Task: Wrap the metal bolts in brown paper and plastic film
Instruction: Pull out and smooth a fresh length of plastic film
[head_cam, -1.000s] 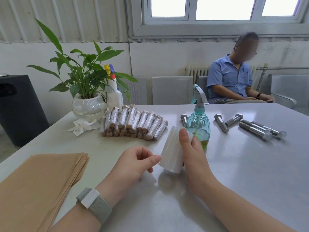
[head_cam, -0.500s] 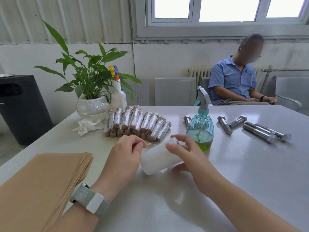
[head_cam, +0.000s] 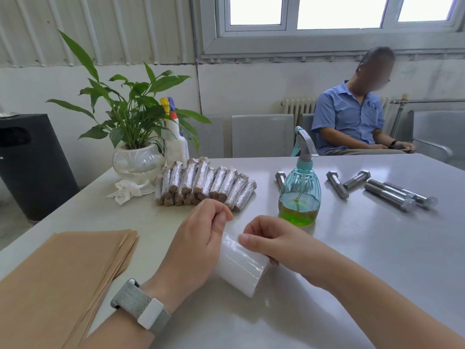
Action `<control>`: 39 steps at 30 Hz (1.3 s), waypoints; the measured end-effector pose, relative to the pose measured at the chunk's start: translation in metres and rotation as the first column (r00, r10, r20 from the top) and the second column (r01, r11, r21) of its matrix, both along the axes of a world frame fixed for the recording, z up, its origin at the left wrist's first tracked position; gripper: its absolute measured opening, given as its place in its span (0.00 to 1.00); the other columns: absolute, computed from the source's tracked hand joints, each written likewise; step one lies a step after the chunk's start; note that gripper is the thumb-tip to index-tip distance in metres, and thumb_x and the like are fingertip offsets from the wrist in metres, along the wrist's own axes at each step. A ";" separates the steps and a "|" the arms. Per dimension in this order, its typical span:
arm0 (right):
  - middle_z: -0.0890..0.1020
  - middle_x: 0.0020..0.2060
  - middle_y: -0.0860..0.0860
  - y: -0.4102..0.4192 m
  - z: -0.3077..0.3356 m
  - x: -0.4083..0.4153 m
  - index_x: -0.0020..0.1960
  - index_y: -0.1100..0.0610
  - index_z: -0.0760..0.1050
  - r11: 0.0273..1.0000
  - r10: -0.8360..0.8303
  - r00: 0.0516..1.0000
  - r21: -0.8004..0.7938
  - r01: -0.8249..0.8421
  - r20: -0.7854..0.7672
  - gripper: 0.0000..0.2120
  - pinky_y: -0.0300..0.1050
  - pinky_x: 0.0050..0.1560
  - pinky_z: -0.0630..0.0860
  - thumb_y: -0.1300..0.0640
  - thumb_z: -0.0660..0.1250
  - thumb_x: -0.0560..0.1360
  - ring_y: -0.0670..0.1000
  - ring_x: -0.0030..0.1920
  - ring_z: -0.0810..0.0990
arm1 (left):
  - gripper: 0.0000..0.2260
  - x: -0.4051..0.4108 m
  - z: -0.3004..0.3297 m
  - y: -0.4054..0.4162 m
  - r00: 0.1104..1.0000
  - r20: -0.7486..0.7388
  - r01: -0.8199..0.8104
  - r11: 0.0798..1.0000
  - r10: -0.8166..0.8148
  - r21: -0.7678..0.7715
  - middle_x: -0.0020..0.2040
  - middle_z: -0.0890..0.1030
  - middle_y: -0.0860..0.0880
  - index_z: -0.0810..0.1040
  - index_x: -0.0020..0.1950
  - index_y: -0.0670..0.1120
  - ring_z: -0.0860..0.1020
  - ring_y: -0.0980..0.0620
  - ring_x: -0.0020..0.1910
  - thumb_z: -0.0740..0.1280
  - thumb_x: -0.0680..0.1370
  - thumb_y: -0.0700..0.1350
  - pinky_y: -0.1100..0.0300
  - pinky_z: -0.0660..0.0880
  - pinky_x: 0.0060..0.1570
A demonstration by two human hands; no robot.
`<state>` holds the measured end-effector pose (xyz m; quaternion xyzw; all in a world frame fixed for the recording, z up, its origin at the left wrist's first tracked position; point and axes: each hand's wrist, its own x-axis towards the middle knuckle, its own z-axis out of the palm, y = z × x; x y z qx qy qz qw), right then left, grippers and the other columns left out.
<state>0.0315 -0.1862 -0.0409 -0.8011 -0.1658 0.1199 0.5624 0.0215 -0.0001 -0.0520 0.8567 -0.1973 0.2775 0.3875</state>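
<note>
A white roll of plastic film [head_cam: 241, 268] lies tilted between my two hands near the table's front. My right hand [head_cam: 274, 240] grips the roll's far end, its thumb pressed on top. My left hand [head_cam: 201, 235] has its fingers curled at the roll's left end, thumb and forefinger pinched together above it; whether they hold the film's edge is unclear. A stack of brown paper sheets [head_cam: 57, 280] lies at the front left. Several bare metal bolts [head_cam: 387, 193] lie at the right. Several wrapped bolts [head_cam: 203, 182] are piled behind my hands.
A teal spray bottle [head_cam: 299, 195] with green liquid stands just behind my right hand. A potted plant [head_cam: 136, 157], a white spray bottle [head_cam: 176, 144] and a crumpled tissue [head_cam: 128, 191] sit at the back left. A person in a blue shirt [head_cam: 352, 122] sits beyond the table [head_cam: 377, 248].
The roll has gone from upright in my right hand to lying tilted and lower, nearer to me. My left hand has closed in on its left end and pinches there.
</note>
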 end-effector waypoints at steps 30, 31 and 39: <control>0.74 0.31 0.51 -0.025 0.021 -0.003 0.34 0.56 0.71 0.952 0.242 0.964 -0.166 -0.258 -0.110 0.16 0.46 0.33 0.75 0.51 0.69 0.77 0.51 0.33 0.75 | 0.06 -0.001 -0.002 0.002 0.995 -0.052 -0.070 0.982 0.080 0.174 0.35 0.77 0.58 0.67 0.50 0.59 0.75 0.57 0.38 0.52 0.82 0.55 0.57 0.72 0.39; 0.75 0.32 0.52 -0.025 0.022 -0.003 0.35 0.57 0.72 0.954 0.250 0.964 -0.146 -0.262 -0.093 0.15 0.47 0.35 0.76 0.51 0.68 0.77 0.51 0.35 0.76 | 0.06 -0.001 -0.002 0.003 0.995 -0.050 -0.076 0.982 0.086 0.175 0.35 0.77 0.58 0.67 0.50 0.59 0.75 0.57 0.38 0.52 0.82 0.55 0.57 0.72 0.39; 0.83 0.39 0.52 -0.024 0.025 -0.001 0.42 0.64 0.77 0.978 0.199 0.976 -0.084 -0.192 0.083 0.13 0.47 0.44 0.80 0.54 0.67 0.78 0.50 0.39 0.79 | 0.06 0.002 0.010 0.021 0.992 -0.110 0.067 0.998 -0.065 0.010 0.38 0.79 0.54 0.75 0.48 0.58 0.78 0.53 0.40 0.59 0.79 0.55 0.60 0.74 0.43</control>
